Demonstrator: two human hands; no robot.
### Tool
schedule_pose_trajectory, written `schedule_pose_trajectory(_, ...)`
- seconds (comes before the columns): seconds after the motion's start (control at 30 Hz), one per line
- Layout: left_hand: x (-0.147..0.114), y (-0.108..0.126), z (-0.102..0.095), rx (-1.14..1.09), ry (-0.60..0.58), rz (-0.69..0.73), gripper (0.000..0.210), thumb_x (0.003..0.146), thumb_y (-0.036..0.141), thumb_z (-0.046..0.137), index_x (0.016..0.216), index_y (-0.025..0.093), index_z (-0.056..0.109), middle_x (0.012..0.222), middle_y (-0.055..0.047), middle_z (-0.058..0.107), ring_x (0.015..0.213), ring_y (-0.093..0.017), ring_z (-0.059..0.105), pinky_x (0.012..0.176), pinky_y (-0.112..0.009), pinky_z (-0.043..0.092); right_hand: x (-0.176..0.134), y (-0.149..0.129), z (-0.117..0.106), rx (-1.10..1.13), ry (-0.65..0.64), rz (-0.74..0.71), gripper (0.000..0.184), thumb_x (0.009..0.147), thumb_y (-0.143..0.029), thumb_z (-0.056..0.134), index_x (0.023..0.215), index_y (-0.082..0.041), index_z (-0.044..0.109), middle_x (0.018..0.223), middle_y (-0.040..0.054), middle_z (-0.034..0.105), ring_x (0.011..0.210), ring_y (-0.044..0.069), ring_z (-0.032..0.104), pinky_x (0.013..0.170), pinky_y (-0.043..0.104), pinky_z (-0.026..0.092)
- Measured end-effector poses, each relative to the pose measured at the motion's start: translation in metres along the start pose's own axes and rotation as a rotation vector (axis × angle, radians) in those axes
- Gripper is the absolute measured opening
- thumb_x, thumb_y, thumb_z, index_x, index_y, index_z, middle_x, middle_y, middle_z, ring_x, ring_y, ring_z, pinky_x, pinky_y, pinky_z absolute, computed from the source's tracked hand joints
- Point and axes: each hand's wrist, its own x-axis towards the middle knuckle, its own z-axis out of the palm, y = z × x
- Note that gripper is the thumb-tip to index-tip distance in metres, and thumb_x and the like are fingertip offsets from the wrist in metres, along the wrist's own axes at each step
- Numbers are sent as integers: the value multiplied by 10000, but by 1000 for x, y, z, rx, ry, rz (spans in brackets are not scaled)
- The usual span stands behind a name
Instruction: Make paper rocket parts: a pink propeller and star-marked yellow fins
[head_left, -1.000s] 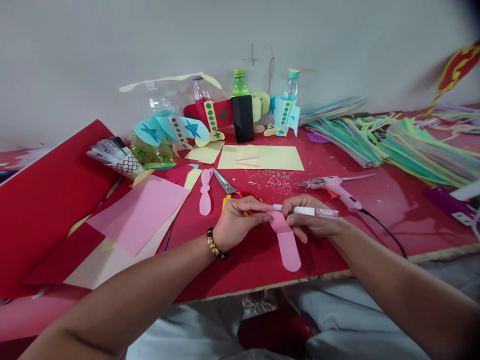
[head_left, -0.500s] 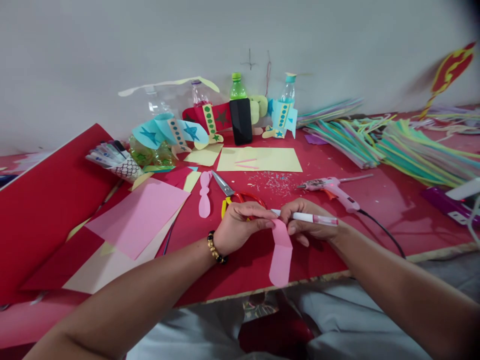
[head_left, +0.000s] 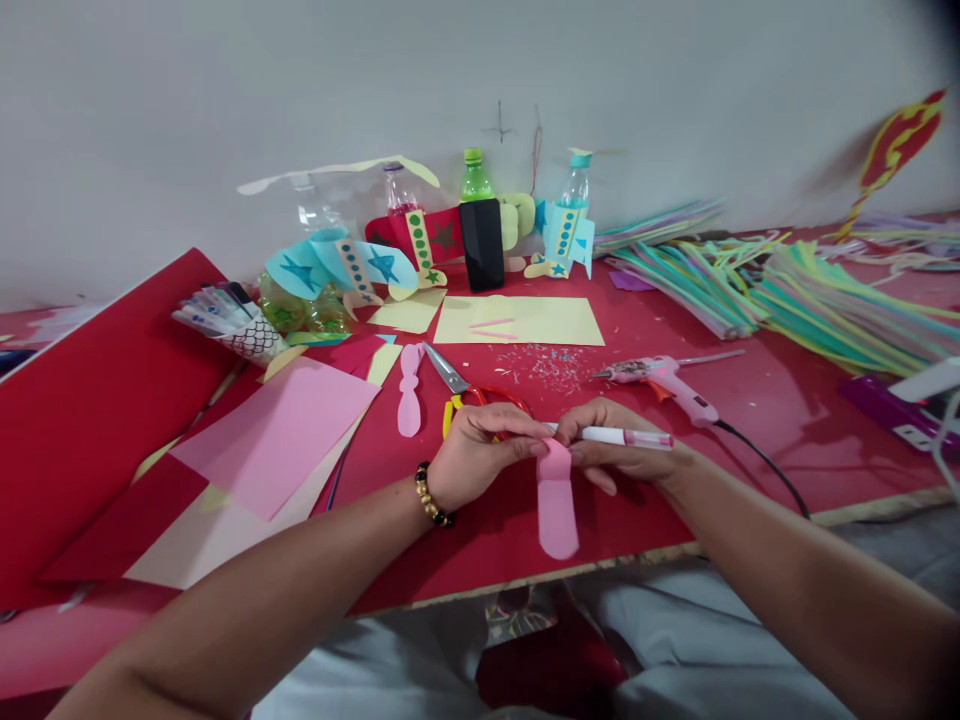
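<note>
My left hand (head_left: pixel 480 452) and my right hand (head_left: pixel 619 448) meet over the red table (head_left: pixel 757 420), both pinching the top of a rounded pink paper strip (head_left: pixel 556 502) that hangs toward me. Across my right hand's fingers lies a white marker pen (head_left: pixel 622 437) with a pink end, held there too. A beaded bracelet (head_left: pixel 430 491) circles my left wrist. Red-handled scissors (head_left: pixel 469 388) lie just beyond my left hand, and a second pink paper cutout (head_left: pixel 409 386) rests to their left.
A pink glue gun (head_left: pixel 671 378) with its black cord lies right of my hands. Yellow paper (head_left: pixel 519 320), a black phone (head_left: pixel 483 244) and decorated bottles (head_left: pixel 570 215) stand at the back. Pink and red sheets (head_left: pixel 277 428) cover the left; paper strips (head_left: pixel 817 290) pile at right.
The pink strip's free end has swung from lower right to hanging straight down below my fingers. Both hands stayed nearly in place.
</note>
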Motion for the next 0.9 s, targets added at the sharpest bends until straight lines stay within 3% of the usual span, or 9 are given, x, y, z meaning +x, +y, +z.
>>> schedule_pose_trajectory(0.27,1,-1,-1,355,8,252,231,785,213,770,1013,250,762,993,-64,673,931,-166,619,837,-306,517,3,-1,2,-98,192,-110,241,805,-365,679,848,-166,549,418,-63,560,330,64,453,380,160,282)
schedule_pose_trajectory(0.5,-1,-4,-2,662,21,426,54,841,211,710,841,229,761,926,-56,654,875,-162,573,777,-311,474,8,7,-1,-126,271,-123,146,836,-304,617,847,-192,524,417,-78,554,333,68,429,376,168,274)
schedule_pose_trajectory(0.7,-1,-5,-5,800,-106,522,150,901,136,588,826,187,708,905,-44,707,818,-146,580,771,-294,455,7,-2,1,-286,337,-72,108,832,-280,570,834,-207,491,435,-73,566,345,78,428,365,171,307)
schedule_pose_trajectory(0.9,-4,-4,-4,954,-268,475,226,948,150,495,833,184,687,930,-42,736,858,-161,603,799,-301,443,5,-7,3,-416,427,-56,93,797,-231,548,784,-217,458,438,-69,546,352,82,426,360,179,317)
